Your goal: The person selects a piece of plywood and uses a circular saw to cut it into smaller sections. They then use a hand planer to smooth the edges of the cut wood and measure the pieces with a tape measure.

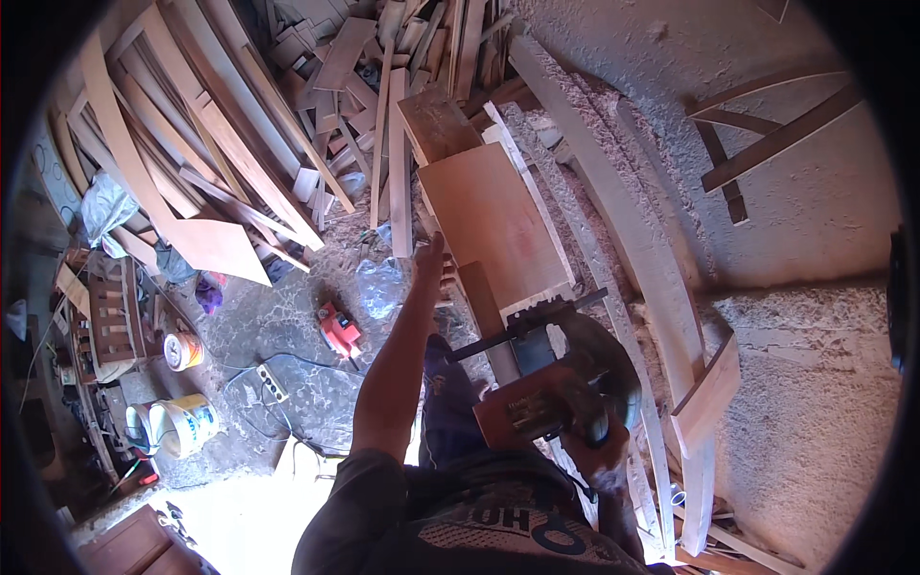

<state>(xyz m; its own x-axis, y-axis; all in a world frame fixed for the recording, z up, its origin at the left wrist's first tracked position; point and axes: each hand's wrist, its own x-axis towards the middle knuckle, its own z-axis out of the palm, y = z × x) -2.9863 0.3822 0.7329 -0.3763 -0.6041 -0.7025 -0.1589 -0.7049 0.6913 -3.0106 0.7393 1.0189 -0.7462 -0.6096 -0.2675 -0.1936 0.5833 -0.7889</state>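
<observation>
My left arm reaches forward, and my left hand grips the left edge of a wide reddish-brown wooden board. Its fingers curl at the board's side. Close to my body, my right hand is wrapped round the handle of a circular saw. The saw has a dark red motor body, a rounded dark guard and a bar crossing its base. It sits at the near end of the board, and its blade is hidden. A narrower wood piece lies beside the board's near left edge.
Long planks lean at the left, with heaped offcuts behind. A red power tool, plastic bag, power strip with cable and buckets are on the floor. Curved beams run along the right wall.
</observation>
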